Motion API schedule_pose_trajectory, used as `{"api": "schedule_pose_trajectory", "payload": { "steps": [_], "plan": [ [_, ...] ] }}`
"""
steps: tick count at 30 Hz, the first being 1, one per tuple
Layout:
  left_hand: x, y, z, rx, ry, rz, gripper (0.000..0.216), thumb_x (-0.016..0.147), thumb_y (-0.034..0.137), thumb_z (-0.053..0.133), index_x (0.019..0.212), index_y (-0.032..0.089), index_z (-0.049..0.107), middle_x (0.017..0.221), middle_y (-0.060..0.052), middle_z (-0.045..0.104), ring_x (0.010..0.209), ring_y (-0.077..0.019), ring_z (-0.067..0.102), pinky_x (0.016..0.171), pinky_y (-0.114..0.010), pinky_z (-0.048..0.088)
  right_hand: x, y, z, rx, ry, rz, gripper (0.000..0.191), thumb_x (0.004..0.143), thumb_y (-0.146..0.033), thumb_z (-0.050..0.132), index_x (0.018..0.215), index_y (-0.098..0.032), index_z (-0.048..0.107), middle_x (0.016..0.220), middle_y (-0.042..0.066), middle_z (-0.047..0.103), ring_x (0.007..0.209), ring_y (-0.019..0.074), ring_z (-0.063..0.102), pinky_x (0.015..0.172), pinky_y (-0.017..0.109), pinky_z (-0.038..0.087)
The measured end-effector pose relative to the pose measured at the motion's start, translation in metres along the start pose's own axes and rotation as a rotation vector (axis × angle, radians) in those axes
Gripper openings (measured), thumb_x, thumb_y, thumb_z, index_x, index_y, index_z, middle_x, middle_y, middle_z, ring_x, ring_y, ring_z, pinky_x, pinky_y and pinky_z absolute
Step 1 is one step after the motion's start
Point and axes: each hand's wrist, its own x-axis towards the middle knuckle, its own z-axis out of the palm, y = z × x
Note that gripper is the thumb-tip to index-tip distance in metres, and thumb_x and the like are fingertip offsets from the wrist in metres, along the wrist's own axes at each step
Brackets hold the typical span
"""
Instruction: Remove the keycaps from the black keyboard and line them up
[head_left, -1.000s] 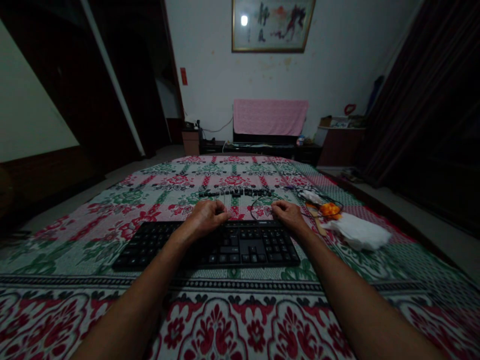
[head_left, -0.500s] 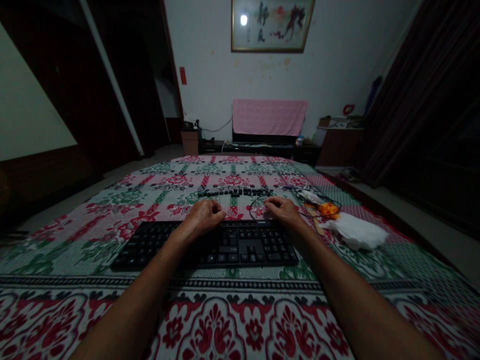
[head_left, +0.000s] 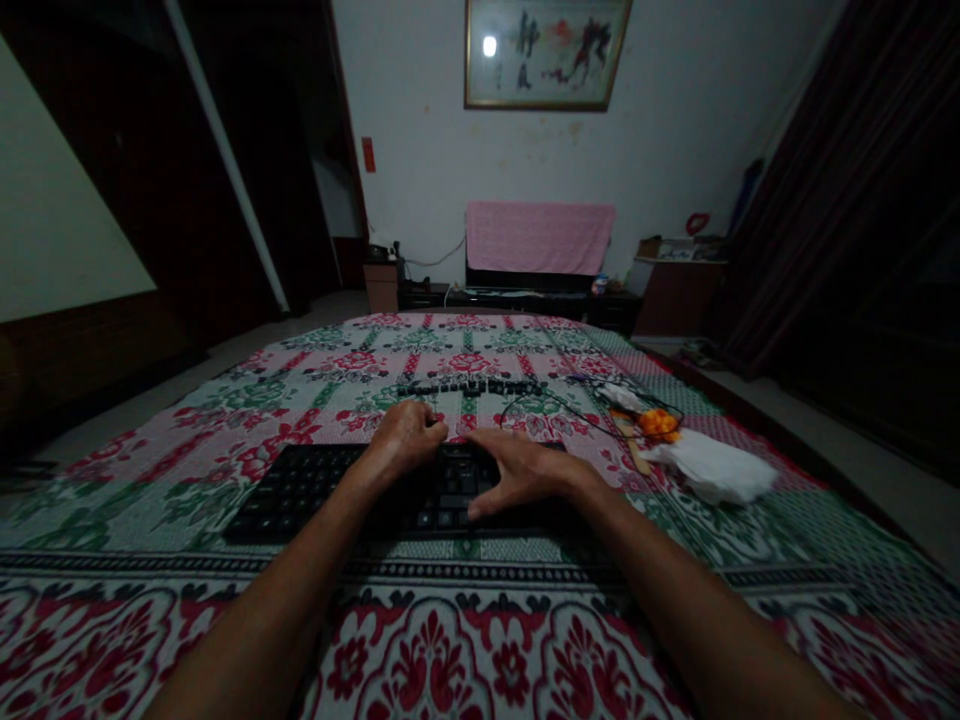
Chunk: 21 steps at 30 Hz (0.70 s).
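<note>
A black keyboard (head_left: pixel 300 490) lies on the floral bedspread (head_left: pixel 465 640) in front of me. My left hand (head_left: pixel 405 440) rests curled on the keyboard's far edge near the middle, fingers bent in; nothing shows inside it. My right hand (head_left: pixel 517 470) lies flat over the keyboard's right half, fingers spread toward the left. Just beyond the keyboard, a row of loose black keycaps (head_left: pixel 469 386) lies on the cloth, and a thin black cable (head_left: pixel 555 405) loops to its right.
A white crumpled cloth (head_left: pixel 712 465) and a small orange object (head_left: pixel 658 422) lie to the right of the keyboard. The bed's right edge drops to the floor. A cabinet covered by a pink cloth (head_left: pixel 540 235) stands against the far wall.
My right hand has moved left from the keyboard's far right corner and opened flat over the keys. My left hand has stayed in place.
</note>
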Motion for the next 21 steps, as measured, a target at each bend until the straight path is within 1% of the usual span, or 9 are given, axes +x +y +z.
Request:
{"api": "schedule_pose_trajectory", "payload": {
  "steps": [2, 4, 6, 8, 10, 12, 17, 21],
  "plan": [
    [0.001, -0.001, 0.002, -0.005, 0.021, -0.005, 0.028, 0.07, 0.033, 0.045, 0.068, 0.014, 0.066, 0.052, -0.003, 0.06, 0.056, -0.015, 0.054, 0.049, -0.023, 0.031, 0.002, -0.004, 0.005, -0.049, -0.034, -0.016, 0.107, 0.047, -0.062, 0.07, 0.136, -0.02, 0.029, 0.139, 0.014, 0.033, 0.128, 0.0332, 0.026, 0.105, 0.05, 0.014],
    [0.001, -0.002, 0.003, -0.001, 0.045, -0.004, 0.027, 0.069, 0.032, 0.045, 0.066, 0.014, 0.065, 0.053, -0.003, 0.06, 0.057, -0.0151, 0.054, 0.05, -0.023, 0.031, 0.004, -0.007, 0.01, -0.09, -0.059, -0.016, 0.115, 0.044, -0.062, 0.07, 0.139, -0.019, 0.021, 0.143, 0.015, 0.023, 0.131, 0.0344, 0.016, 0.105, 0.053, 0.006],
    [0.002, -0.002, 0.005, 0.012, 0.071, 0.005, 0.026, 0.068, 0.032, 0.046, 0.062, 0.015, 0.063, 0.054, -0.004, 0.06, 0.057, -0.0148, 0.054, 0.05, -0.023, 0.031, 0.005, -0.009, 0.012, -0.11, -0.076, -0.004, 0.118, 0.044, -0.063, 0.07, 0.14, -0.019, 0.018, 0.144, 0.016, 0.02, 0.131, 0.0351, 0.015, 0.105, 0.055, 0.007],
    [0.002, 0.0, 0.007, 0.021, 0.098, 0.021, 0.025, 0.068, 0.031, 0.045, 0.059, 0.015, 0.062, 0.055, -0.004, 0.061, 0.057, -0.0144, 0.054, 0.051, -0.023, 0.032, 0.005, -0.01, 0.011, -0.12, -0.082, 0.016, 0.119, 0.043, -0.064, 0.069, 0.139, -0.017, 0.017, 0.141, 0.017, 0.024, 0.129, 0.0358, 0.019, 0.104, 0.055, 0.01],
    [0.002, 0.002, 0.009, 0.022, 0.128, 0.035, 0.024, 0.068, 0.03, 0.045, 0.061, 0.014, 0.063, 0.056, -0.004, 0.061, 0.057, -0.0142, 0.054, 0.052, -0.023, 0.032, 0.004, -0.011, 0.009, -0.129, -0.079, 0.034, 0.119, 0.043, -0.063, 0.069, 0.139, -0.015, 0.017, 0.139, 0.019, 0.027, 0.128, 0.0363, 0.022, 0.103, 0.055, 0.013],
    [0.002, 0.004, 0.011, 0.014, 0.147, 0.044, 0.023, 0.068, 0.029, 0.046, 0.065, 0.014, 0.064, 0.055, -0.004, 0.061, 0.057, -0.0144, 0.055, 0.052, -0.023, 0.033, 0.002, -0.011, 0.007, -0.134, -0.085, 0.051, 0.12, 0.044, -0.063, 0.069, 0.139, -0.013, 0.017, 0.139, 0.02, 0.027, 0.128, 0.0366, 0.021, 0.103, 0.054, 0.013],
    [0.003, 0.003, 0.015, -0.026, 0.14, 0.07, 0.022, 0.068, 0.027, 0.046, 0.064, 0.015, 0.064, 0.052, -0.003, 0.061, 0.056, -0.0146, 0.055, 0.051, -0.022, 0.034, 0.0, -0.012, 0.007, -0.161, -0.113, 0.086, 0.123, 0.043, -0.065, 0.068, 0.14, -0.01, 0.016, 0.142, 0.022, 0.02, 0.131, 0.0379, 0.013, 0.104, 0.056, 0.005],
    [0.006, -0.003, 0.016, -0.068, 0.098, 0.044, 0.024, 0.069, 0.031, 0.046, 0.063, 0.015, 0.063, 0.051, -0.002, 0.061, 0.056, -0.0143, 0.056, 0.051, -0.021, 0.035, 0.002, -0.01, 0.01, -0.161, -0.09, 0.083, 0.122, 0.041, -0.066, 0.068, 0.138, -0.01, 0.02, 0.142, 0.023, 0.019, 0.131, 0.0391, 0.014, 0.104, 0.056, 0.005]
  ]
}}
